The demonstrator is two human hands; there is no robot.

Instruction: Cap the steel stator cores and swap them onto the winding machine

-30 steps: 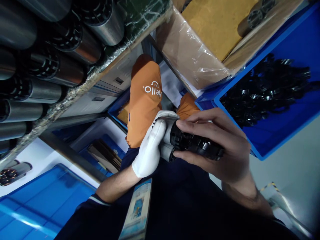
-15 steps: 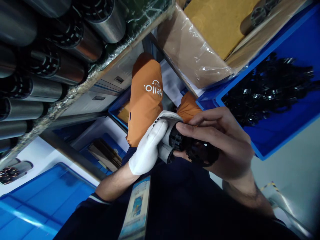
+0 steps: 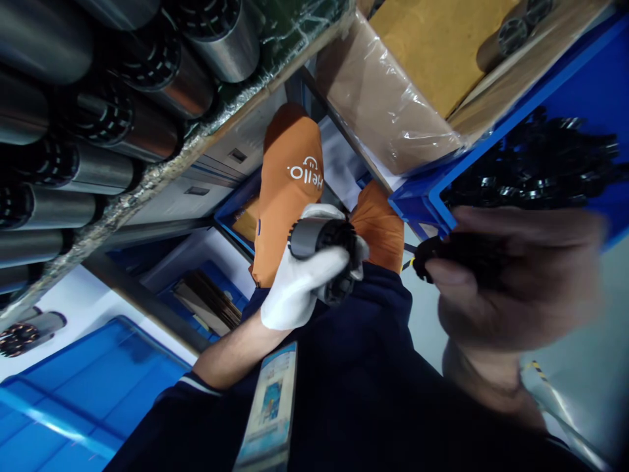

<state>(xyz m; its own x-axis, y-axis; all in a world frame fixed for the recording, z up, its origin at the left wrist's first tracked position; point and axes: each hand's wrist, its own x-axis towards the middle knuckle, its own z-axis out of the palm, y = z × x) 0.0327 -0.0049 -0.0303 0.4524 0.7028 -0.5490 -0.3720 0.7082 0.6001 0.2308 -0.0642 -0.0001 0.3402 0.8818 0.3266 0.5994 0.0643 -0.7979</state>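
My left hand (image 3: 299, 285), in a white glove, is closed round two metal stator cores held side by side. The upper stator core (image 3: 308, 237) shows its grey side, with black slotted plastic at its end; the lower one is mostly hidden by my fingers and thumb. Black end rings (image 3: 339, 283) cover the ends that face right. Apart from it, my bare right hand (image 3: 521, 282) is blurred, with thumb and fingers closed on black plastic end rings (image 3: 432, 259). How many it holds I cannot tell.
Rows of stator cores (image 3: 103, 167) stand on a plastic-wrapped shelf (image 3: 196, 141) at upper left. A blue bin (image 3: 545, 85) holds black plastic parts (image 3: 540, 164) at right, beside a cardboard box (image 3: 388, 111). Orange fabric (image 3: 289, 164) lies ahead. A blue crate (image 3: 93, 393) is at lower left.
My right hand has pulled away to the right from the stator cores, carrying black rings. My left hand has turned the cores, and black plastic now shows on their right ends.
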